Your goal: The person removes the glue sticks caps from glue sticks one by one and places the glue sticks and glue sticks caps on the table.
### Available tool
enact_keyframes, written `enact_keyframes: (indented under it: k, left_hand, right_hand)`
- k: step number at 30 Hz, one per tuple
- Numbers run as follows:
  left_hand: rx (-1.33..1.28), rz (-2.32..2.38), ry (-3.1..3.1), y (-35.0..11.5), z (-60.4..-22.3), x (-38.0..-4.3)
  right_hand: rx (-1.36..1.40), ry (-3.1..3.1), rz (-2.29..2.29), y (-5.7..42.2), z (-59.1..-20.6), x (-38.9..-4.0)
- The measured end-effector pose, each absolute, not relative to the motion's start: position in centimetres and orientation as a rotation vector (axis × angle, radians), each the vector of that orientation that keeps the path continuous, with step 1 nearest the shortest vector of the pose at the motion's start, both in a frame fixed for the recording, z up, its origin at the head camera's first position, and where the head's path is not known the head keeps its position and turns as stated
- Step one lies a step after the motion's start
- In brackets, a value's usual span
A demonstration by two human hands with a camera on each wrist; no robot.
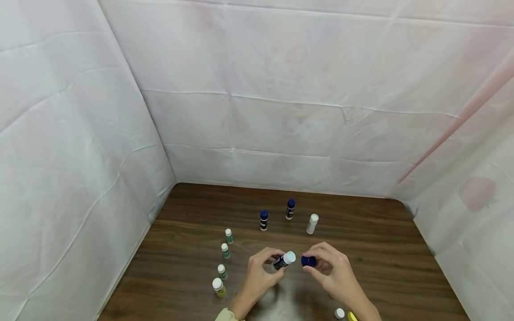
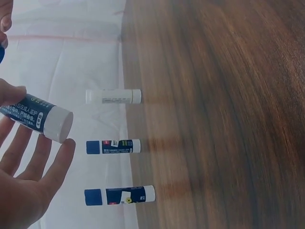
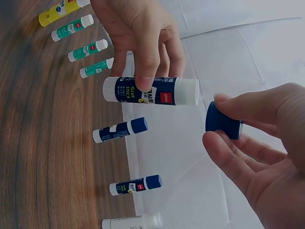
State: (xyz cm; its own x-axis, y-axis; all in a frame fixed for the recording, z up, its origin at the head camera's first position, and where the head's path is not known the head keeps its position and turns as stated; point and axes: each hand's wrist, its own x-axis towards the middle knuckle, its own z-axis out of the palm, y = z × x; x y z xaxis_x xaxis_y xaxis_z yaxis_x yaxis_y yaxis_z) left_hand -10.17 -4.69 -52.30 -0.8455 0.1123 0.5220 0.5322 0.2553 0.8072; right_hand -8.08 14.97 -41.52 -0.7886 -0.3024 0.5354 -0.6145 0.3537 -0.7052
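My left hand (image 1: 260,273) grips a dark blue glue stick (image 3: 143,91) between thumb and fingers, held in the air over the table. Its cap is off, and the white end points toward my right hand (image 1: 335,272). Pinched between that hand's thumb and fingertips is a dark blue cap (image 3: 222,121), a short gap away from the glue stick's white end. In the left wrist view the glue stick (image 2: 35,114) shows its white base near the fingertips.
Two blue-capped glue sticks (image 1: 263,220) (image 1: 290,209) and a white one (image 1: 312,224) stand at the back of the wooden table (image 1: 381,240). Several green tubes (image 1: 225,251) and a yellow one (image 1: 219,287) line the left. A white cap (image 1: 339,313) and a yellow thing (image 1: 351,316) lie near my right forearm.
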Motion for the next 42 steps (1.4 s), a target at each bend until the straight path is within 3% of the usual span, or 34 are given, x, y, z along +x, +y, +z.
enact_keyframes:
  k: [12, 42]
  left_hand:
    - [-0.413, -1.743, -2.171, -4.9, -48.8, -9.2]
    - [-0.077, -1.878, -2.061, -7.0, -50.3, -12.3]
  right_hand:
    - [0.762, -2.334, 1.347, 16.5, -44.9, -9.2]
    - [0.509, -2.484, 1.280, 18.7, -47.0, -9.5]
